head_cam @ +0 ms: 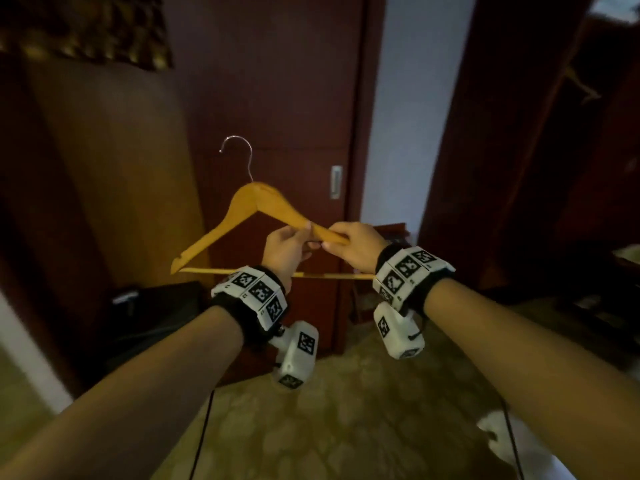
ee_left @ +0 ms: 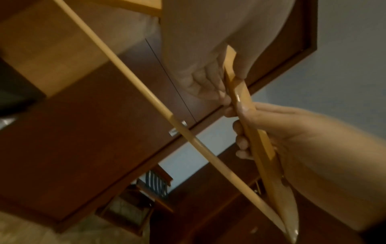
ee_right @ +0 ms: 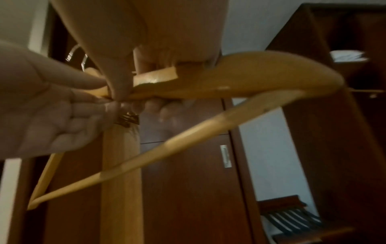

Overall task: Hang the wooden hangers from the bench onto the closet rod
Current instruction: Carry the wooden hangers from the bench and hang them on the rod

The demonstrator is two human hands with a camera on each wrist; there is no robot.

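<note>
1. Hanger (head_cam: 258, 206) mid-frame, upright, metal hook (head_cam: 239, 150) pointing up, bottom bar level.
2. Left hand (head_cam: 285, 245) and right hand (head_cam: 358, 247) both grasp its right arm, fingers (ee_left: 240, 142) wrapped round.
3. Closet rod isn't clearly in view.

Dim, warm-toned room, soft focus all round.
Head view bowed at the edges; wrist views were blurred and grainy, a glare streak showing on the hanger (ee_left: 240, 97) varnish.

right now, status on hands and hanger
Left hand and right hand both grip the right arm of the wooden hanger. Hanger held upright in the air, metal hook free, not on any rod. Nothing between the hands and the dark wardrobe door.
</note>
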